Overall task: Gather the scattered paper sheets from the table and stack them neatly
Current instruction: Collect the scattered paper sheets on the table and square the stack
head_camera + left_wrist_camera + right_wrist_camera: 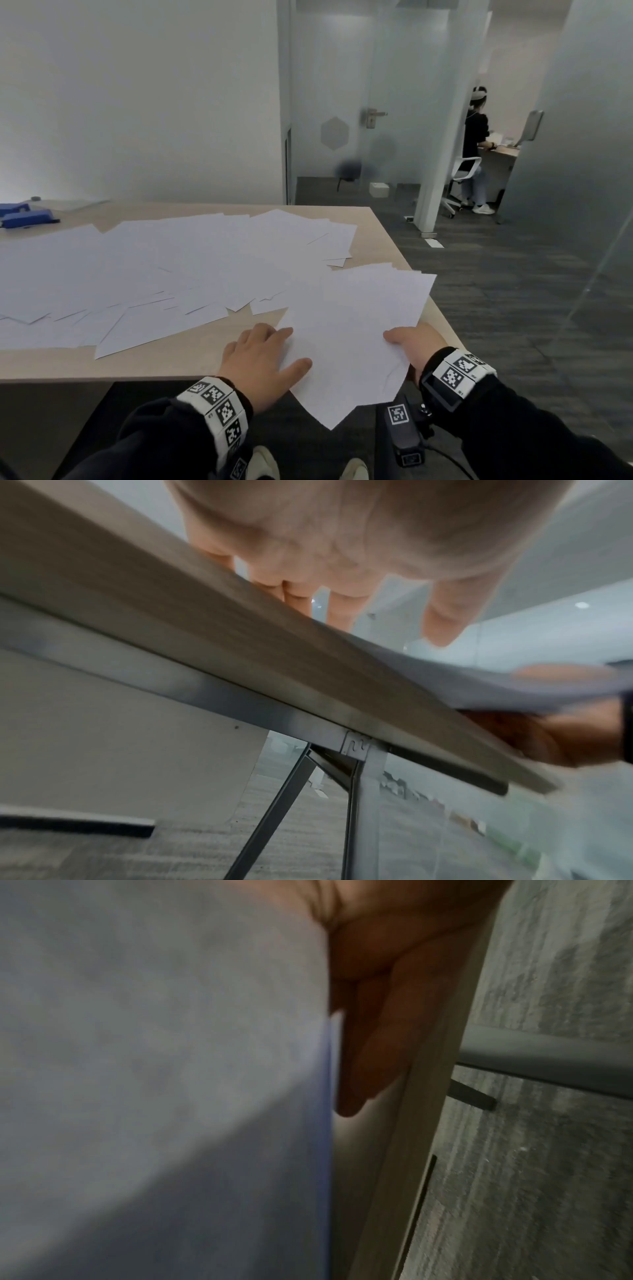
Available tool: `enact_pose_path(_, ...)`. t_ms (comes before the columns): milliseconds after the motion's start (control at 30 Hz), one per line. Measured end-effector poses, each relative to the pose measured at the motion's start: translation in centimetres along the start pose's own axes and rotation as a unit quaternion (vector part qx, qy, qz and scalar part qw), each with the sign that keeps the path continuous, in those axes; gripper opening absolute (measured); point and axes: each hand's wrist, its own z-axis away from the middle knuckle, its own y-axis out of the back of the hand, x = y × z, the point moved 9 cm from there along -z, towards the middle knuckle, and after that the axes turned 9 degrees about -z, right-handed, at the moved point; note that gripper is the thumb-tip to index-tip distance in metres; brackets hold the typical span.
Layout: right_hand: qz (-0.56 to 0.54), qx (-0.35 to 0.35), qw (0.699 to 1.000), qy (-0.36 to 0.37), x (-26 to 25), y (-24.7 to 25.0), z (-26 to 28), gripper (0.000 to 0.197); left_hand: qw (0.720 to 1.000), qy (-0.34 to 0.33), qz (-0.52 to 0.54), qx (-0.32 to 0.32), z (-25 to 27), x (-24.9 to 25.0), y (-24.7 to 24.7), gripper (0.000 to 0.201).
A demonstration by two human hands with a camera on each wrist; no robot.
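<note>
**Half that bundle is hanging off the bench edge**

Standing here watching this, the risky bit looks obvious to me: the gathered bundle (pixel 356 329) at the lower right of the head view sticks out past the bench (pixel 191 363) on two sides, with one corner pointing down over the floor in the lower middle of the frame. It's fanned, not squared, so if the grip slips I'd guess the loose top sheets slide off and drop. There's also a small crease near the right hand (pixel 416 346), so a harder squeeze could crumple it more.

The right hand is pinching the bundle's right edge, thumb on top and fingers (pixel 373 1042) tucked under the paper beside the bench edge. The left hand (pixel 263 359) lies flat and spread, fingers straight, pressing on the bundle's left edge, thumb on the paper. So the bundle sits right between the two hands, touching both.

The scattered sheets (pixel 164 267) cover the left and centre of the frame, overlapping every which way, close to the left hand but not touching it. Most of the job is still ahead, I'd say. A careless sweep through that lot could push sheets off the bench's front edge, or toward the blue thing (pixel 27 216) at the upper left.
</note>
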Motion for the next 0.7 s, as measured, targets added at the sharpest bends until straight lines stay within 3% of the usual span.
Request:
enact_pose_path(167, -0.037, -0.011, 0.994, 0.104, -4.1, 0.4, 1.8, 0.012, 0.977, 0.064, 0.201, 0.04, -2.0, -2.2, 2.4, 0.08)
enact_pose_path(333, -0.119, -0.034, 0.976, 0.179, -8.6, 0.0, 3.3, 0.01, 0.891, 0.099, 0.441, 0.046, -4.7, -2.7, 5.2, 0.093)
enact_pose_path(400, -0.132, -0.056, 0.969, 0.199, -10.0, -0.7, 4.0, 0.01, 0.865, 0.086, 0.492, 0.056, -5.5, -2.4, 6.2, 0.082)
enact_pose_path(467, -0.143, -0.063, 0.964, 0.216, -11.1, -1.1, 4.5, 0.01, 0.843, 0.067, 0.528, 0.078, -5.9, -1.9, 7.4, 0.055)
enact_pose_path(600, -0.144, -0.038, 0.956, 0.255, -13.7, -1.1, 4.6, 0.009, 0.787, 0.041, 0.601, 0.133, -6.3, -1.5, 9.0, 0.043)
enact_pose_path(700, -0.13, -0.023, 0.952, 0.275, -14.8, -1.2, 4.3, 0.012, 0.785, 0.046, 0.599, 0.151, -5.8, -1.5, 9.1, 0.028)
